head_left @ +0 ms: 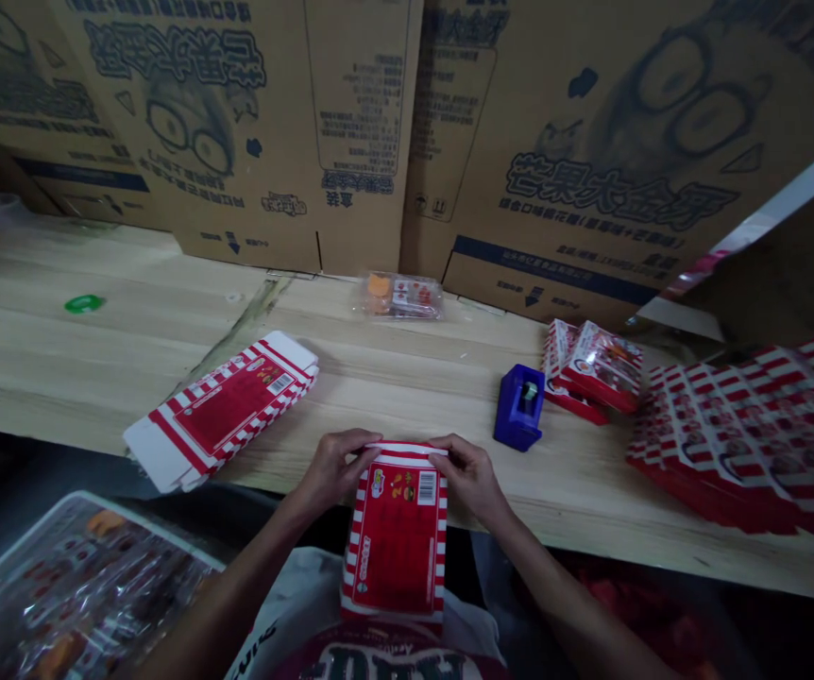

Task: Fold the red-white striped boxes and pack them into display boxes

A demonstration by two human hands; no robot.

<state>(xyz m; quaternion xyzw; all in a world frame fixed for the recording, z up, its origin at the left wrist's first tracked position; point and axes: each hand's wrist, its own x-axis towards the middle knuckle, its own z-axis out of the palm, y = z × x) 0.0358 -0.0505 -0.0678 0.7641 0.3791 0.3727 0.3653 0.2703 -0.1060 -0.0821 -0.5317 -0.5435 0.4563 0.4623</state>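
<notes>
A red box with white striped edges point(397, 538) is held at the table's front edge, its far end between my two hands and its near end against my body. My left hand point(338, 463) pinches the far left corner, with thumb and fingers together. At the far right corner, my right hand point(469, 475) grips in the same way. A white-and-red strip, the end flap, runs between them. To the left lies a stack of flat red-and-white cartons point(229, 406). A blue tape dispenser point(518, 408) stands to the right of my right hand.
Two filled boxes point(602, 364) lie behind the dispenser, beside a large stack of striped boxes point(754, 434). A clear packet point(405, 296) sits near the cardboard wall point(357, 123). A green ring point(84, 304) is at left; a white bin point(81, 501) of packets stands at lower left.
</notes>
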